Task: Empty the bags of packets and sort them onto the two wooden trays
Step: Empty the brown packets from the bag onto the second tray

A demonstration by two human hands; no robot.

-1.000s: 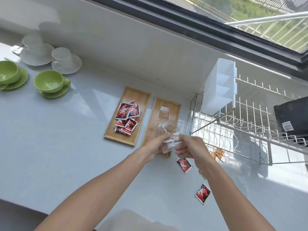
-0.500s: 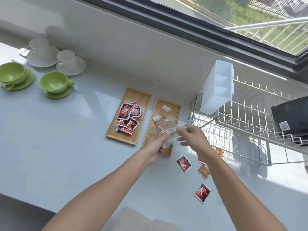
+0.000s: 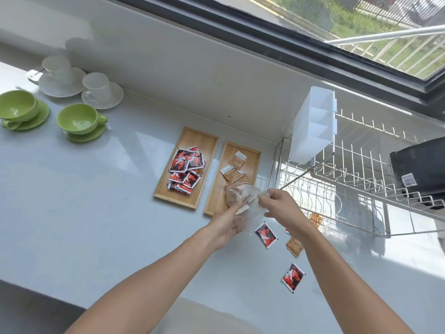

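Head view: your left hand (image 3: 227, 224) and right hand (image 3: 279, 204) pinch a clear bag (image 3: 243, 201), tipping brown packets (image 3: 234, 173) onto the right wooden tray (image 3: 255, 154). Next, shake out the remainder and collect stray red packets (image 3: 266, 235).

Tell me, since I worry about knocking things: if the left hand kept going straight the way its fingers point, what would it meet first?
Probably the clear plastic bag that the left hand already grips; beyond it, the brown packets on the right wooden tray. Depth is uncertain.
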